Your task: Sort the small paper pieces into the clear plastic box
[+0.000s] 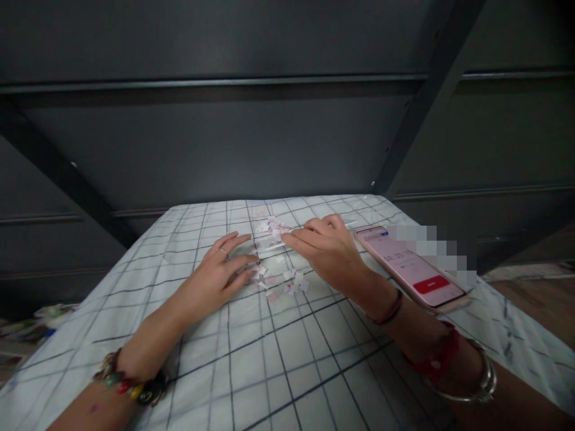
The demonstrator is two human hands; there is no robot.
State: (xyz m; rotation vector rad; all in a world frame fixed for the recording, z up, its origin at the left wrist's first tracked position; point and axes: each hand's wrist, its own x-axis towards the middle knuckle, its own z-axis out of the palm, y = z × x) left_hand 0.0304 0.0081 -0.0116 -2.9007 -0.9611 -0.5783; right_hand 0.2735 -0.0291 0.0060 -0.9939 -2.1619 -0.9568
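My left hand [224, 270] rests low over the cloth with its fingers apart, its fingertips at a few small white paper scraps [259, 273]. To the right, my right hand [324, 246] has its fingers closed around a thin white stick [350, 224], whose far end shows past the knuckles; its exact kind is unclear. Just beyond the fingertips lies a small heap of paper bits [272, 226] with reddish marks. More loose scraps [295, 281] are scattered on the cloth between the hands, nearer to me.
A white checked cloth [287, 371] covers the table. A pink-cased phone [408, 266] showing a running timer lies to the right of my right hand. Dark grey panels [233, 143] with metal bars stand behind the table. Cluttered items [40, 323] are below at the left.
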